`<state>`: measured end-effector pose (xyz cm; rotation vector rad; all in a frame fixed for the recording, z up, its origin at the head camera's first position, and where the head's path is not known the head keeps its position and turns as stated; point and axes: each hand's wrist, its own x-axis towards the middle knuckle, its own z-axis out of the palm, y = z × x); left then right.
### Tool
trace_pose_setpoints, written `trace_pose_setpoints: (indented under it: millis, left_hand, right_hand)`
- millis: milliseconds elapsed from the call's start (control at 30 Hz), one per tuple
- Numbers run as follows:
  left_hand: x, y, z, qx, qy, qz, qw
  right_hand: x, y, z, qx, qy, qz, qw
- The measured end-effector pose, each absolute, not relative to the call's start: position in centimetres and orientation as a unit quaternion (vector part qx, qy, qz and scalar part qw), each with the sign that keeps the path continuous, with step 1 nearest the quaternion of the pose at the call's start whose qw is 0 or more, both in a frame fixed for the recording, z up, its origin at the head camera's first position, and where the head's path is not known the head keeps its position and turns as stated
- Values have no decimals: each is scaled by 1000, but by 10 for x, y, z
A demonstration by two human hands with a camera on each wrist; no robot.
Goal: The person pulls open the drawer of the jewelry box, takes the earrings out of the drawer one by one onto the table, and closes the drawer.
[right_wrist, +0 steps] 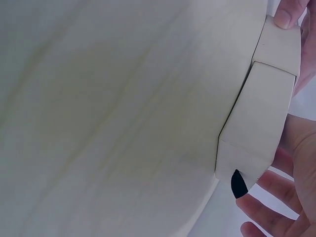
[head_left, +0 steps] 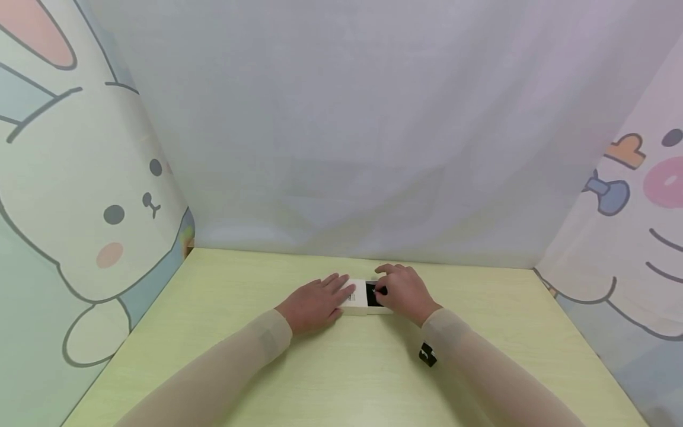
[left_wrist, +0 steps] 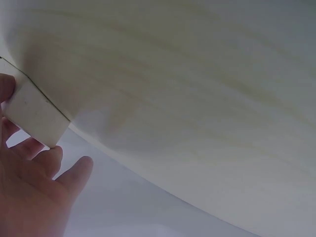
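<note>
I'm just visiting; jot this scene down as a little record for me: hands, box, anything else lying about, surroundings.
Left hand: holds the box's left part
Right hand: at the box's right end; its grip is unclear
Box: white, on the table, partly open
Inside: something black showing at the right end
Loose item: small black piece by the right sleeve; too small to identify
Backdrop: pale cloth, cartoon rabbit at left
</note>
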<state>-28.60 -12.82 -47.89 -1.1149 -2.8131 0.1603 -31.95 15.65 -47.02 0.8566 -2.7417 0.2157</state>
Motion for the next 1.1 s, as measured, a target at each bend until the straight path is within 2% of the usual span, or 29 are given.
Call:
trace_pose_setpoints:
  millis: [1100]
  left_hand:
    - [-285,-129,-478,-362,-931,40,41]
  right_hand:
    - [-317,156,-468,302,-940,69,146]
